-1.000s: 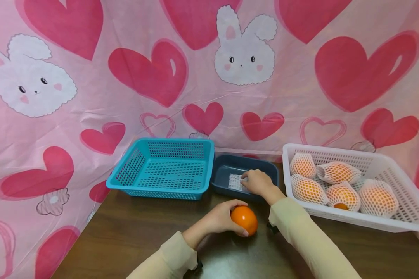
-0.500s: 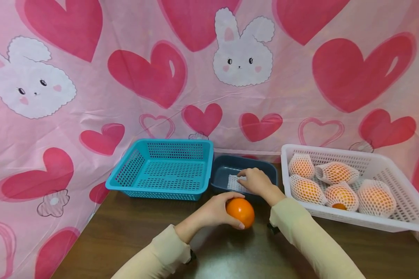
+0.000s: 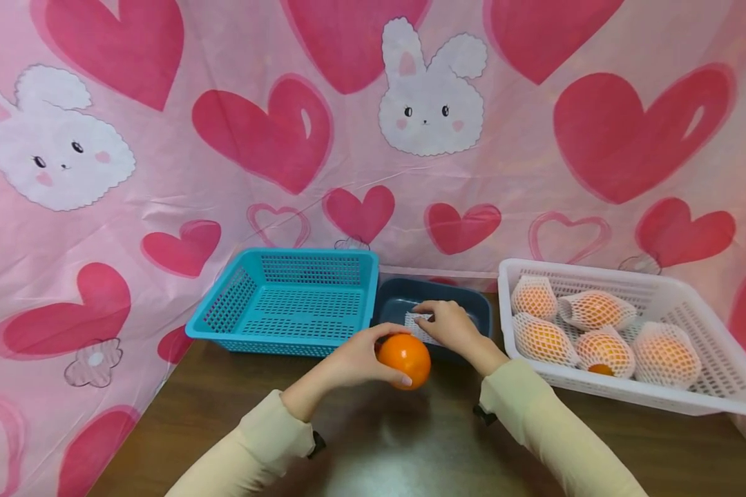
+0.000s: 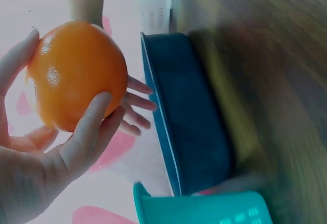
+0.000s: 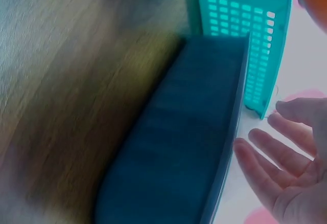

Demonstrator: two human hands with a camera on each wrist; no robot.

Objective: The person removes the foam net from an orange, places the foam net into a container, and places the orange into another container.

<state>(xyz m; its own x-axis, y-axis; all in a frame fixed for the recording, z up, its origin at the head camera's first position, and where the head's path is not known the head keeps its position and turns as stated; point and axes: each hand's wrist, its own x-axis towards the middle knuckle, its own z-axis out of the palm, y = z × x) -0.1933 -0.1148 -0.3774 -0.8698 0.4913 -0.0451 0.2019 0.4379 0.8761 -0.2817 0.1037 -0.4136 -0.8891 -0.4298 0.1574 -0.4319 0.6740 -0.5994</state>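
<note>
My left hand [image 3: 362, 357] grips a shiny round orange [image 3: 405, 362], thumb on the near side and fingers round the far side. The orange is above the table, and its shadow falls on the wood. In the left wrist view the fingers and thumb curl round the orange [image 4: 76, 75]. My right hand [image 3: 452, 326] is over the dark blue tray [image 3: 480, 304], its fingers spread and loosely bent with nothing between them in the right wrist view. A white foam net [image 3: 418, 324] lies in the tray, partly behind that hand.
An empty turquoise basket [image 3: 311, 304] stands left of the tray. To the right, a white basket [image 3: 718, 345] holds several oranges in foam nets [image 3: 597, 309]. All rest on a dark wooden table [image 3: 472, 449], before a pink heart-patterned cloth [image 3: 348, 166].
My left hand has lifted the orange off the table and carried it left, toward the turquoise basket. My right hand has moved slightly left and up from the foam net, which stays in the tray.
</note>
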